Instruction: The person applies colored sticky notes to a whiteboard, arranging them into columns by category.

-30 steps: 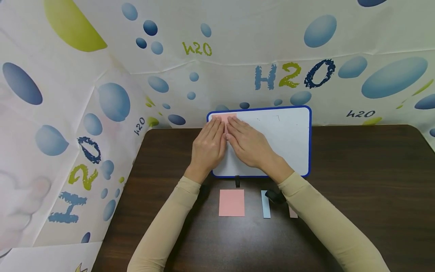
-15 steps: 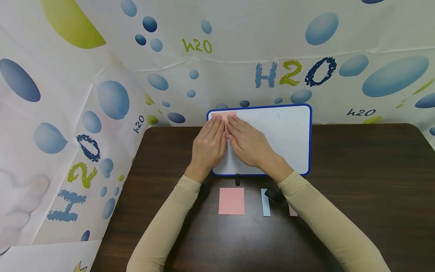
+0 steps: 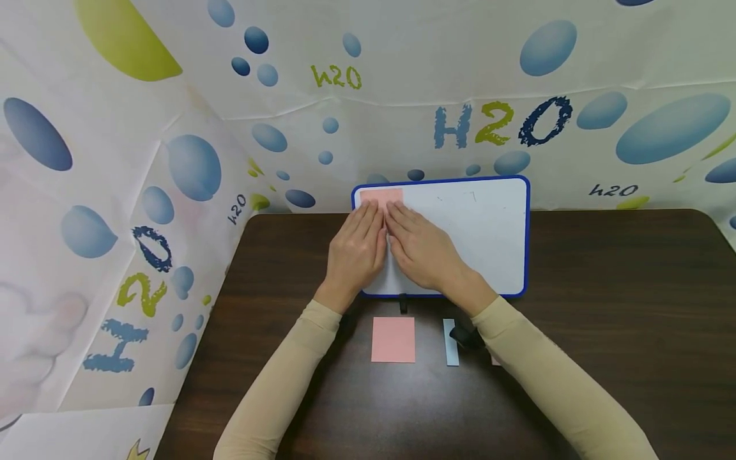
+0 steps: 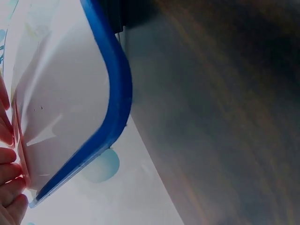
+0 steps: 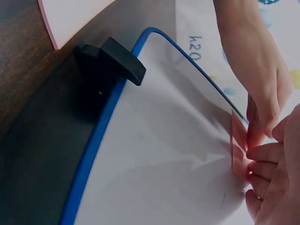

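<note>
A pink sticky note (image 3: 382, 195) lies against the upper left corner of a blue-framed whiteboard (image 3: 489, 249). My left hand (image 3: 356, 246) presses on the note with straight fingers. Beside it, my right hand (image 3: 422, 246) touches the same note, its fingers also straight and slanting toward the left hand. The two thumbs nearly meet below the note. Most of the note's lower part is hidden under the fingers. In the right wrist view, the note (image 5: 238, 145) stands out slightly from the board along one edge, with fingertips on it.
A black holder (image 3: 404, 303) grips the whiteboard's lower edge. In front lie a square pink note pad (image 3: 393, 340), a narrow light blue strip (image 3: 452, 352) and a pink piece (image 3: 496, 361) mostly covered by the right sleeve. A printed backdrop (image 3: 402, 76) hangs behind the dark table (image 3: 621, 306).
Both hands have slid slightly down the note, so more of its upper part shows. The note and the things on the table have stayed in place.
</note>
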Available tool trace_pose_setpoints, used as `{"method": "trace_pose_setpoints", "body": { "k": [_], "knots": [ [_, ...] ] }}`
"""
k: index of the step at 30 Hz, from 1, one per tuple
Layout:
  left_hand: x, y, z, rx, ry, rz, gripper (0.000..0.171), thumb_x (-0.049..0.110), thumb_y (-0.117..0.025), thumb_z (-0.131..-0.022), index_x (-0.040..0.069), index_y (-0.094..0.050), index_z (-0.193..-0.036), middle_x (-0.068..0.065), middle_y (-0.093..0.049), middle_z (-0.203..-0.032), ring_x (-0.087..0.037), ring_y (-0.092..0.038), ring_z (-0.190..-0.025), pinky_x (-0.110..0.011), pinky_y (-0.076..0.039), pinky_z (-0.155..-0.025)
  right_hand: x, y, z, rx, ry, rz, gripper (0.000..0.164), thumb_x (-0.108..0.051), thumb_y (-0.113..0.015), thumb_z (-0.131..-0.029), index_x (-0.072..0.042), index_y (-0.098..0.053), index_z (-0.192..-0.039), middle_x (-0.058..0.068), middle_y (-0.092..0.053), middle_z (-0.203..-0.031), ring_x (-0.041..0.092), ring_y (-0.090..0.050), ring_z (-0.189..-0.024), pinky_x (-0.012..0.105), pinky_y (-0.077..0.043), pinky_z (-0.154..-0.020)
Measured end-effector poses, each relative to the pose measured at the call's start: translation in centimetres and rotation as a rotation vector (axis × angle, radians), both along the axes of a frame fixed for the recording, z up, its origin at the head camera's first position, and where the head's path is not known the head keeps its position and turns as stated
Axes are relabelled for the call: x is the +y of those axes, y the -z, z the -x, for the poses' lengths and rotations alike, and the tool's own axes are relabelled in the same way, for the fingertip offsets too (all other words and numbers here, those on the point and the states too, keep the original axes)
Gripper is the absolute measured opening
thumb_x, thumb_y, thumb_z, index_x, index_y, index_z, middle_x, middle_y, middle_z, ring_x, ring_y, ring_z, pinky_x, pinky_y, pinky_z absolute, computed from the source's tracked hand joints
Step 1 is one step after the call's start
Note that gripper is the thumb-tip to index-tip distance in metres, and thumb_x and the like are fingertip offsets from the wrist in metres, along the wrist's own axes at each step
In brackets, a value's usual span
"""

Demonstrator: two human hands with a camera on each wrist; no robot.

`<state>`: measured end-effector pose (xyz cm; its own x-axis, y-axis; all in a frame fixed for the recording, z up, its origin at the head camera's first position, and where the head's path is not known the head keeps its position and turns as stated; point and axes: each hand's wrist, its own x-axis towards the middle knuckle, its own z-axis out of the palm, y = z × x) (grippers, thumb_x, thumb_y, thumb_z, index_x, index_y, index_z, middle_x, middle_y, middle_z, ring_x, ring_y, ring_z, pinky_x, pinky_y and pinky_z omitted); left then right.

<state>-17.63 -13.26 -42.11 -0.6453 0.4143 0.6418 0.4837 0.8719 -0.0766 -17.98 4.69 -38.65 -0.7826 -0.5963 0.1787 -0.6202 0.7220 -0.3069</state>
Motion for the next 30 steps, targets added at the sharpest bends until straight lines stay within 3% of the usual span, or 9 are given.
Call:
{"method": "trace_pose_setpoints", "body": {
  "k": [30],
  "knots": [
    [0.0,1.0,-1.7,-0.023,0.008,0.011,0.044,0.022,-0.042,-0.106,-0.004,-0.063,-0.135,-0.018,-0.062,-0.140,-0.031,-0.059,-0.134,-0.041,-0.044,-0.117,0.3,1.2,-1.4,0.014,0.002,-0.011,0.055,-0.029,-0.036,-0.108,0.000,-0.036,-0.155,0.012,-0.031,-0.165,0.026,-0.026,-0.157,0.042,-0.022,-0.129]
  ]
}}
